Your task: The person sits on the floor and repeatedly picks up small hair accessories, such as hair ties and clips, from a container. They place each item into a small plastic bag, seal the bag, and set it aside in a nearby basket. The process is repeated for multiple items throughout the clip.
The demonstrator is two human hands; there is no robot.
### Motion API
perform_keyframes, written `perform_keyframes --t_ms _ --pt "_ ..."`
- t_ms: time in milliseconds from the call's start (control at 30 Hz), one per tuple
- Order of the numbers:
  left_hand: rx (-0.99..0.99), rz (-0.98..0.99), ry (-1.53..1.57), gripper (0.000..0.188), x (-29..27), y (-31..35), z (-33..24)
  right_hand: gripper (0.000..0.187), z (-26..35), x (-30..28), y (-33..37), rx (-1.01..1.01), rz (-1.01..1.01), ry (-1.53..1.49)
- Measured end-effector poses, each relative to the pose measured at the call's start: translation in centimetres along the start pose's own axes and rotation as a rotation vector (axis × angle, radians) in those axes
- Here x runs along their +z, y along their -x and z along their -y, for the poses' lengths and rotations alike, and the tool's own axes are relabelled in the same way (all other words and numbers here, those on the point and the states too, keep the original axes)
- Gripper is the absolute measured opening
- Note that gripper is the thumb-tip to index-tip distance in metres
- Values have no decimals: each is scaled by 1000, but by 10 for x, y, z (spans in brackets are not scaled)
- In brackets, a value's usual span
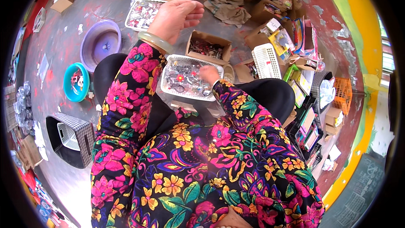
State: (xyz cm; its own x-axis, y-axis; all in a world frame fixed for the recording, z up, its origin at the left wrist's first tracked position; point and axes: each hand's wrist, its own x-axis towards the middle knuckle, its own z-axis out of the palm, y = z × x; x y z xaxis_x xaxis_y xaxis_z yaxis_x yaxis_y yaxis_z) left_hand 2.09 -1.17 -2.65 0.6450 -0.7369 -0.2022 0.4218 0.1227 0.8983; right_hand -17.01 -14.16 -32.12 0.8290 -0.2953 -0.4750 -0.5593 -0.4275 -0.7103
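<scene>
My left hand (179, 19) is raised in front, beyond the white basket, with a pale bangle (155, 42) round its wrist. Its fingers are bent and lie close together; whatever they may pinch is hidden. My right hand (209, 74) hovers over the right side of the white plastic basket (163, 80), smeared by motion, so its fingers do not show clearly. Small clear packets (187, 76) with red and black bits fill that basket, which stands between my knees. Beyond it, a cardboard box (223, 45) holds more small dark and red items.
Another white basket (128, 19) of packets stands further off. On the left are a purple basin (86, 46), a teal basin (67, 86) and a checked bin (86, 139). Boxes, an upright white basket (265, 61) and an orange crate (342, 95) crowd the right side.
</scene>
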Motion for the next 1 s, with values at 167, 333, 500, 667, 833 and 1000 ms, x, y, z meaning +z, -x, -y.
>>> perform_keyframes --t_ms 167,333,500,667,833,1000 --pt "35 -47 12 29 -5 -2 2 15 165 -118 44 -54 -137 -851" --pt "67 -55 85 25 -9 -5 1 23 217 -260 130 -534 -644 -651" --pt "41 -51 132 26 -3 -10 4 28 138 -313 187 -366 -1028 -589" --pt "64 -106 148 25 3 -7 0 16 -11 -291 192 -80 -962 -480" --pt "5 -65 101 24 8 -6 9 26 -121 -238 163 456 -965 -31" --pt "2 -59 65 25 15 -4 7 22 -128 -213 136 769 -1010 -1008"
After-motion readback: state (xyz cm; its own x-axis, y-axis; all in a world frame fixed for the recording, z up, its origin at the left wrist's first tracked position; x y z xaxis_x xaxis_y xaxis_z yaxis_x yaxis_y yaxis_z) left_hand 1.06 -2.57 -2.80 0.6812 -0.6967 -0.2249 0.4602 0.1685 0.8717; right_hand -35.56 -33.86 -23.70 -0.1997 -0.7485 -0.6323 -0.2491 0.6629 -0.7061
